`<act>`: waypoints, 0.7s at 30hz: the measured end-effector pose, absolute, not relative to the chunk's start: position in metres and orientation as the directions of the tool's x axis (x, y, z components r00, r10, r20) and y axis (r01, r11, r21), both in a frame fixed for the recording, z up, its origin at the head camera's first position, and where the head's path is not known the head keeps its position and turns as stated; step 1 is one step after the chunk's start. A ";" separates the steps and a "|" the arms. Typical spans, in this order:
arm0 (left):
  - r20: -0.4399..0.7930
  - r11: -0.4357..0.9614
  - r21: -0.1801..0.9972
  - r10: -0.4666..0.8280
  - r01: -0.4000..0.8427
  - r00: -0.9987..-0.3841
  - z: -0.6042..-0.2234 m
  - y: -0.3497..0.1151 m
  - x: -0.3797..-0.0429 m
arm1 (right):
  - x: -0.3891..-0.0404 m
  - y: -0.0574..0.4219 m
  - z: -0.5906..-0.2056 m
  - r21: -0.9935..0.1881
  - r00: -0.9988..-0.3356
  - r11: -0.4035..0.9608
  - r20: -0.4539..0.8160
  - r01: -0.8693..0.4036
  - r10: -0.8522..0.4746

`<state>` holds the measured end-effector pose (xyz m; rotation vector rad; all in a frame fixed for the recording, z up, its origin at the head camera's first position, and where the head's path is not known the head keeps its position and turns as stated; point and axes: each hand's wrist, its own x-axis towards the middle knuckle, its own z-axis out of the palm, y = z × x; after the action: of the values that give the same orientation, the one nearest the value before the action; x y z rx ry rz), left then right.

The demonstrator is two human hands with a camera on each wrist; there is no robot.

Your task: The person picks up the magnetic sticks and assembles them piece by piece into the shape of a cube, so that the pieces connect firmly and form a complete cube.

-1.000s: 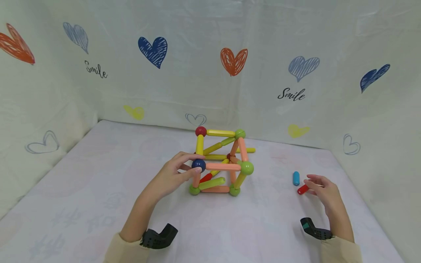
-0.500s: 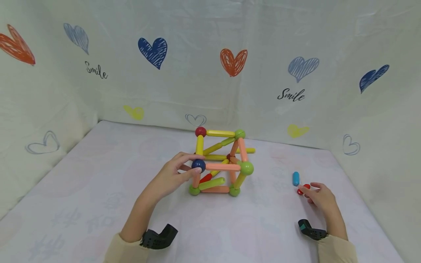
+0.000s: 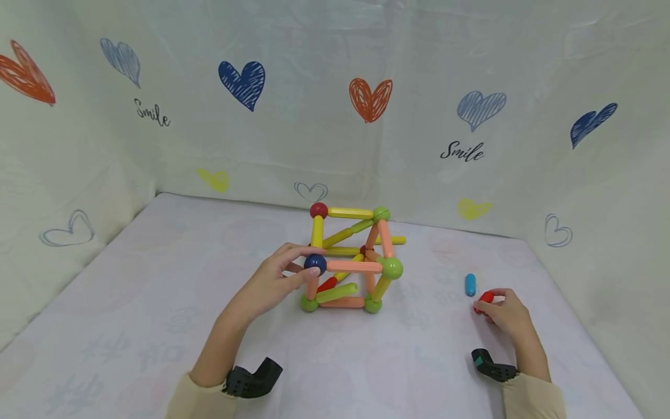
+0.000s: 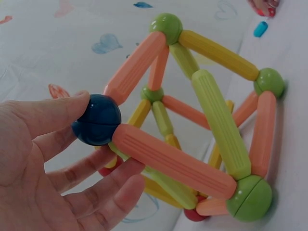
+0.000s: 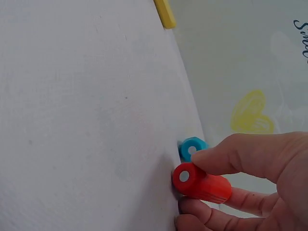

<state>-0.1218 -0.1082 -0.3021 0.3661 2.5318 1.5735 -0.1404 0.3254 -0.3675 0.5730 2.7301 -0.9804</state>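
Observation:
In the head view my left hand (image 3: 272, 285) pinches a dark blue ball (image 3: 315, 264) between thumb and fingers. That ball is a corner of a frame of magnetic rods and balls, joined to a coral rod (image 3: 354, 266) running to a green ball (image 3: 392, 268). A loose-ended light green rod (image 4: 221, 122) slants inside the frame in the left wrist view. On the right, my right hand (image 3: 508, 314) grips a short red magnetic rod (image 5: 204, 184) between thumb and fingers. Just beyond it lies a short light blue rod (image 5: 192, 147), partly hidden by the thumb in the right wrist view.
A white cloth covers the table (image 3: 419, 361), and a curtain (image 3: 293, 139) with printed hearts hangs behind and at both sides. A yellow rod (image 3: 398, 240) reaches out behind the frame on the right. Each wrist wears a black camera mount (image 3: 253, 377).
My right hand has shifted slightly left and closed its thumb and fingers on the red rod, which has turned a little. The left hand stays on the blue ball.

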 end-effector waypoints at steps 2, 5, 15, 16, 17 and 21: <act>0.011 0.425 0.896 0.274 0.131 -0.962 -0.302 -0.108 -0.121 | -0.141 0.324 -0.367 -0.578 -0.910 0.704 -0.293 0.412 0.292; 0.020 0.427 0.893 0.277 0.142 -0.961 -0.302 -0.109 -0.121 | -0.142 0.321 -0.367 -0.611 -0.918 0.685 -0.275 0.396 0.286; 0.030 0.438 0.886 0.276 0.154 -0.961 -0.304 -0.107 -0.121 | -0.146 0.297 -0.359 -0.707 -0.961 0.652 -0.174 0.274 0.215; 0.029 0.438 0.886 0.274 0.151 -0.961 -0.304 -0.107 -0.121 | -0.147 0.295 -0.360 -0.726 -0.965 0.637 -0.170 0.258 0.198; 0.028 0.438 0.886 0.274 0.150 -0.961 -0.304 -0.107 -0.121 | -0.147 0.292 -0.359 -0.744 -0.971 0.624 -0.164 0.238 0.175; 0.028 0.443 0.884 0.271 0.150 -0.962 -0.304 -0.107 -0.121 | -0.140 0.265 -0.345 -0.797 -0.990 0.589 -0.098 0.137 0.098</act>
<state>-0.1213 -0.1069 -0.3036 0.3764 2.5672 1.5531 -0.1397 0.2647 -0.3450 0.2038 2.7613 -1.3905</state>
